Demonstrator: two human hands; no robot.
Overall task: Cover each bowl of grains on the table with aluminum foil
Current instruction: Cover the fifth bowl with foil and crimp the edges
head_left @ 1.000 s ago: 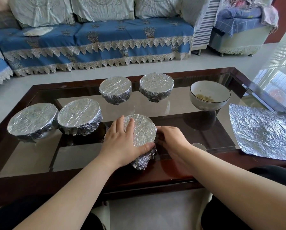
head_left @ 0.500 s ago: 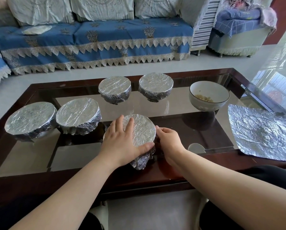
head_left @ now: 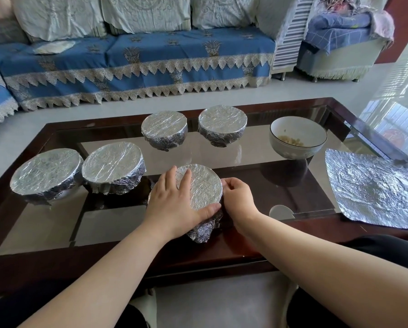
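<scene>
blue-draped sofa (head_left: 136, 60) at the back, pale tile floor, and up front a dark wood coffee table (head_left: 63, 254) with a glass top, which carries all the bowls.

the step in hand looks like the finishing of the fifth wrap. the near bowl (head_left: 201, 185), close to the table's front edge, already has foil drawn flat over its mouth and crumpled down its side. the left hand (head_left: 174, 202) lies over the near-left part of the foil top, fingers fairly straight, thumb hooked along the front rim, pressing rather than gripping. the right hand (head_left: 238, 200) is at the bowl's right side with its fingers curled in against the foil there; it seems to be pinching or tucking the edge, though the fingertips are hidden behind the knuckles.

four more wrapped bowls stand further off: two wide ones at the left (head_left: 46, 171) (head_left: 113, 165), touching or nearly so, and two smaller ones behind (head_left: 164, 129) (head_left: 222, 124). what they hold cannot be seen.

one white bowl (head_left: 297, 138) at the right is uncovered, with a small heap of pale grains in its bottom. just beside it, toward the right edge, lies a loose foil sheet (head_left: 373, 185), flat and crinkled.

next, i judge, both hands let go here, lift that sheet, centre it over the open bowl and fold the overhang down all round.
</scene>
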